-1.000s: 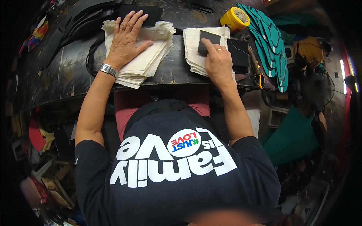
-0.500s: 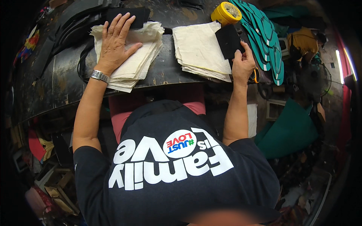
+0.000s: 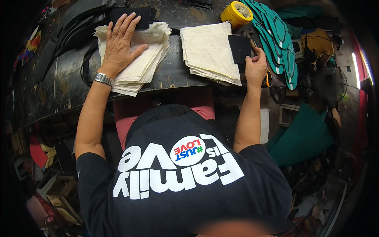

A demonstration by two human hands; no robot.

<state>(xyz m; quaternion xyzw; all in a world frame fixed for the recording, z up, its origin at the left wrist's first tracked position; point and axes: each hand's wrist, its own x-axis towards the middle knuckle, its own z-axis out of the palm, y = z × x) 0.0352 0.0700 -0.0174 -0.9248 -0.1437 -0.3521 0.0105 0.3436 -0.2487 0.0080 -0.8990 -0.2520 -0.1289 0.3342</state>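
My left hand (image 3: 121, 49) lies flat, fingers stretched, on a loose stack of cream cloth pieces (image 3: 152, 53). Its fingertips reach a black rectangular piece (image 3: 143, 17) at the stack's far edge. My right hand (image 3: 256, 70) pinches the near right side of another black flat piece (image 3: 240, 49). That piece meets the right edge of a second cream cloth stack (image 3: 207, 49); whether its edge is over or under the cloth I cannot tell. A thin brownish thing beside my right fingers is too small to name.
A yellow tub (image 3: 236, 15) of greyish, lumpy stuff stands behind the right stack. Green shaped pieces (image 3: 276, 37) overlap along the table's right side. Orange-handled scissors (image 3: 269, 78) lie by my right wrist. Black strips (image 3: 77, 29) are piled at the far left.
My right hand has shifted slightly right and down with the black piece, which has turned straighter and covers less of the right cloth stack. My left hand stays in place.
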